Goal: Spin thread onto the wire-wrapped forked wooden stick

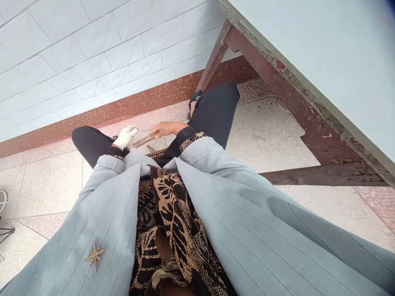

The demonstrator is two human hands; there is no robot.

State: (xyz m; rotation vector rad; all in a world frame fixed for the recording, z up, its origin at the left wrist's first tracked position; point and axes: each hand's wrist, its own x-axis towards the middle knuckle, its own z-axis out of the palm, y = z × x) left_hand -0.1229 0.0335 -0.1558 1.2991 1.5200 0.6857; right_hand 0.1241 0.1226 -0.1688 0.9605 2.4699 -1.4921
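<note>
My right hand, bare, is wrapped round one end of a flat brown wooden-looking bar. The bar slants down and left, its free end close to my left hand. That hand wears a white glove; its fingers are curled together, and whatever is in them, if anything, is too small to make out. Just below the bar lies a small brownish piece whose kind I cannot tell. Under it, between my legs, shows the edge of a yellow-and-dark checked thing, mostly hidden by my clothes.
A table with a pale top and a red-brown wooden frame stands close on the right. Ahead is a white tiled wall with a brown skirting. Part of a metal-legged object shows at the left edge.
</note>
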